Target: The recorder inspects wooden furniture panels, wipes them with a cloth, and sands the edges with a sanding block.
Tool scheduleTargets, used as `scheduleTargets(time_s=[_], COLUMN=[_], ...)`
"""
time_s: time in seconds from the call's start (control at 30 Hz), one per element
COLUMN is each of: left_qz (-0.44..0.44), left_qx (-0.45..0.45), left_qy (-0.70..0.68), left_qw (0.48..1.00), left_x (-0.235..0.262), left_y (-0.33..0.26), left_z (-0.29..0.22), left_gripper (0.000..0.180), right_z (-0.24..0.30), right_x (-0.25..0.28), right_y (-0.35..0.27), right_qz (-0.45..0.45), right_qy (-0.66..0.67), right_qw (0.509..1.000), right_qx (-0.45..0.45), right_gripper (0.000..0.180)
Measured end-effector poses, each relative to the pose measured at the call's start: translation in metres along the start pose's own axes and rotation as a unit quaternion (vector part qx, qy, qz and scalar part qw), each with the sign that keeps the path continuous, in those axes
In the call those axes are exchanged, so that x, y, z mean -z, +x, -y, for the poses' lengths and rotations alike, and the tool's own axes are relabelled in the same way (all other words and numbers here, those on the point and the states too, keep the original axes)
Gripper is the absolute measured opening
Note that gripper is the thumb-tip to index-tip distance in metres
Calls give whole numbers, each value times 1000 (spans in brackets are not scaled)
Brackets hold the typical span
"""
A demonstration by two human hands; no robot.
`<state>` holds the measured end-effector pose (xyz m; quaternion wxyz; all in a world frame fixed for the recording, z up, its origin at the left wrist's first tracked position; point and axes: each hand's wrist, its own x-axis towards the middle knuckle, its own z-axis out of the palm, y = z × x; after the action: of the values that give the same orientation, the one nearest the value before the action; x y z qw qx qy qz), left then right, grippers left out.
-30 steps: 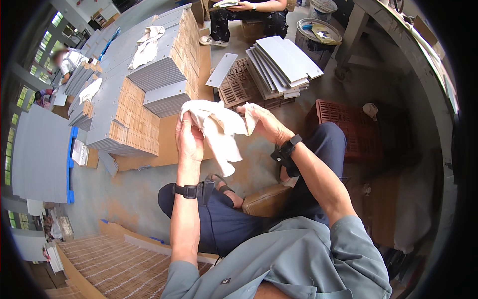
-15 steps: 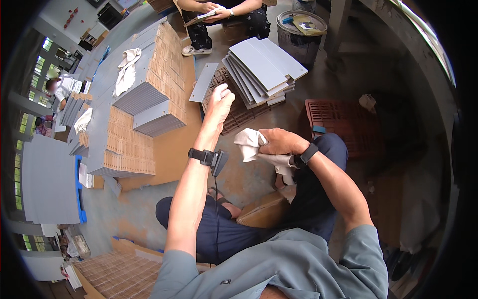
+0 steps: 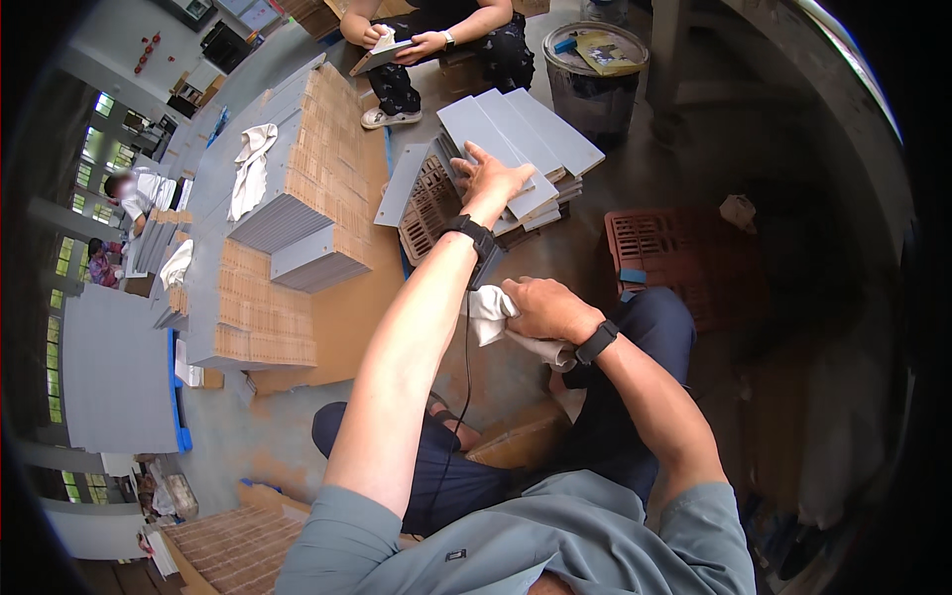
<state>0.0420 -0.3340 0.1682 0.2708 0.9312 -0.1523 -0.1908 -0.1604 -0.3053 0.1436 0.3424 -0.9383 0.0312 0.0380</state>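
My left hand [image 3: 492,182] reaches forward with its fingers spread, at the near left edge of a fanned pile of flat grey panels [image 3: 531,124]. Whether its fingertips touch the pile I cannot tell. In my right hand [image 3: 551,308], held low above my right knee, is a crumpled white cloth [image 3: 490,313], part of it hanging below the palm. The pile rests on a brown plastic crate [image 3: 426,203]. A narrow grey strip [image 3: 401,185] with small holes lies at the crate's left side.
Tall stacks of grey boards with brown edges [image 3: 332,139] stand to the left, a white rag [image 3: 254,169] on top. Across from me sits a person holding a panel [image 3: 382,57]. A dark bucket [image 3: 595,84] and a reddish crate [image 3: 654,253] are at the right.
My left hand has moved right to the panel pile, and its curled fingers have spread. My right hand still grips the cloth. The top panels are fanned differently.
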Motion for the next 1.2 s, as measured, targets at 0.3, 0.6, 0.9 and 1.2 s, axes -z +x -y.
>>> scheduleTargets(time_s=[0.3,0.6,0.9,1.2], left_qz=[83,3,-17,-37], left_qx=[-98,-175,-232,-206], left_qy=[-332,-462,-311,-425], left_qw=[934,869,921,880], left_x=[51,70,74,101], left_y=[35,-85,-218,-265], left_z=[81,157,226,268], left_gripper=[68,42,39,38], right_z=[-2,36,105,46], right_x=[28,51,-2,62], right_y=[-5,-15,47,128], right_qz=[11,-302,-318,-350], right_qy=[37,147,-122,460], right_qw=[999,934,909,816], right_qx=[-10,124,241,-21], right_gripper=[39,61,66,23])
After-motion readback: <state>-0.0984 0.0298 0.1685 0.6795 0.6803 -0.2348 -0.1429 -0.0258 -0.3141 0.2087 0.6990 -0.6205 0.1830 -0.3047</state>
